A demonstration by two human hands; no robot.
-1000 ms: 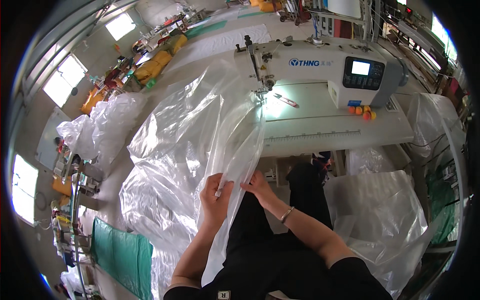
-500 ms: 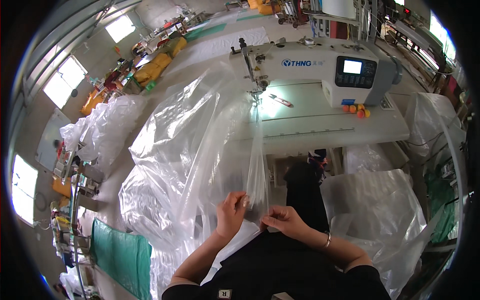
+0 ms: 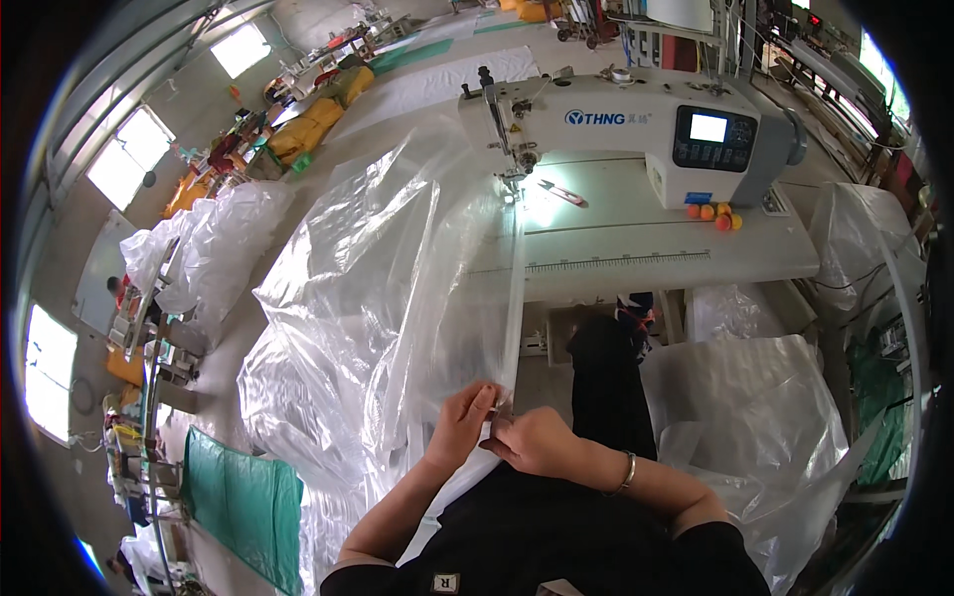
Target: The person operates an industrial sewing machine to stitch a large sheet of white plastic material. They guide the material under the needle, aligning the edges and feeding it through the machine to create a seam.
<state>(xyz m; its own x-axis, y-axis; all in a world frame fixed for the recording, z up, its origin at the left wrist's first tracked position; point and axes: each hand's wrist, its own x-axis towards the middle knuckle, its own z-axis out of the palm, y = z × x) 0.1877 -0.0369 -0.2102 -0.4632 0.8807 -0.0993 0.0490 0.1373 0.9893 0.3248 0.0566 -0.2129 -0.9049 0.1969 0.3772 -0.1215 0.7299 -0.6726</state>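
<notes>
Holds clear plastic sheeting (image 3: 343,278) by its right edge in front of the body, with the upper end at the needle area of a white sewing machine (image 3: 586,144). On the tabletop (image 3: 596,233), just right of the needle, has a small red-and-silver tool (image 3: 562,192) in the lit patch; farther right, orange and yellow balls (image 3: 708,213) beside the machine's base; along the front, a ruler scale (image 3: 618,262). Right of a black-clad leg (image 3: 611,387), shows a second clear sheet (image 3: 750,397); off to the left, white plastic bundles (image 3: 229,238) and a green sheet (image 3: 243,507). Leaves a gap between the tabletop's front edge and both hands, bridged by the sheeting's straight right edge. Pinches that edge between thumb and fingers of the left hand (image 3: 465,422); curls the right hand (image 3: 537,442) closed on it just beside, knuckles up, with a bracelet (image 3: 628,472) at the wrist. Angles both forearms inward.
</notes>
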